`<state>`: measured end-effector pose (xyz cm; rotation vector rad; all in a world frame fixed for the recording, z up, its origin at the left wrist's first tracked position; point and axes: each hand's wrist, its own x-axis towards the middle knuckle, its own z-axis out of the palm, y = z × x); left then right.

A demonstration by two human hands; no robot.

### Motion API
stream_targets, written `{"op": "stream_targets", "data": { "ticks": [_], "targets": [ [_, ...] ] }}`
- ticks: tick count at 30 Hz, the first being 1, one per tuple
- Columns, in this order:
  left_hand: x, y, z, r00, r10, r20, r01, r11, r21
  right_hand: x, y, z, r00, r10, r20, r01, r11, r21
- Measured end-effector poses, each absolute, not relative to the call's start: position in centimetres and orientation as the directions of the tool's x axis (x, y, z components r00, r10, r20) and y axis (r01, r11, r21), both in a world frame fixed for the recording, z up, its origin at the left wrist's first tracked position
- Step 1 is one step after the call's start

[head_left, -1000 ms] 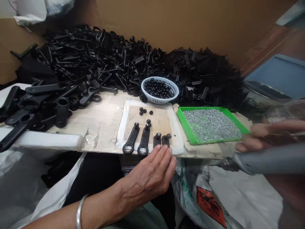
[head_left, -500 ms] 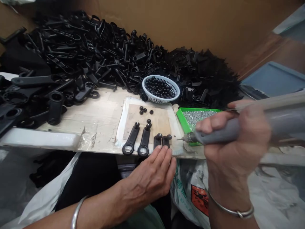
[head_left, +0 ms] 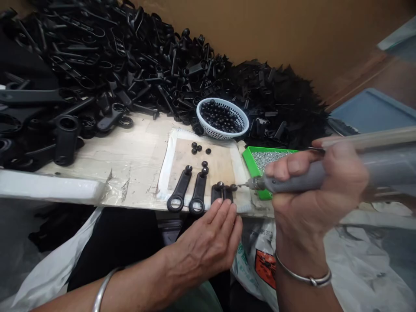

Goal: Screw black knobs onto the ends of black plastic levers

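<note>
My left hand (head_left: 208, 242) lies over the lower ends of two black crank handles (head_left: 218, 193) at the front of the cloth-covered pad, its fingers together and holding them down; the thumb is hidden. A grey power screwdriver (head_left: 295, 178) is gripped in my right hand (head_left: 325, 195), its thin bit pointing left. The bit's tip is at the small black knob (head_left: 233, 187) of the rightmost handle; whether it touches cannot be made out. Two more crank handles, a left one (head_left: 180, 190) and a middle one (head_left: 197, 193), lie alongside with knobs at their upper ends.
Several loose black knobs (head_left: 199, 149) sit on the pad (head_left: 165, 169). Behind it stands a pale blue basket (head_left: 222, 134) of knobs. A green tray (head_left: 251, 164) of screws is at the right. Black parts (head_left: 130, 65) heap along the back; a white foam strip (head_left: 48, 186) lies left.
My right hand has brought the screwdriver bit left, up to the rightmost handle's knob. My left hand keeps its place on the two handles. The view has shifted slightly.
</note>
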<state>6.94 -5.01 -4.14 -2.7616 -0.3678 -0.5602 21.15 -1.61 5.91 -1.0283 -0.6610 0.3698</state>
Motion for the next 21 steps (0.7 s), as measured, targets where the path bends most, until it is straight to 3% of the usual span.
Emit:
{"op": "stream_targets", "data": {
  "ticks": [21],
  "targets": [
    [6.7,-5.1,-4.2,0.894,0.185,0.409,0.291,-0.933,-0.214,21.4,-1.6,4.2,0.724,0.594,0.350,0.083,0.429,-0.899]
  ]
}}
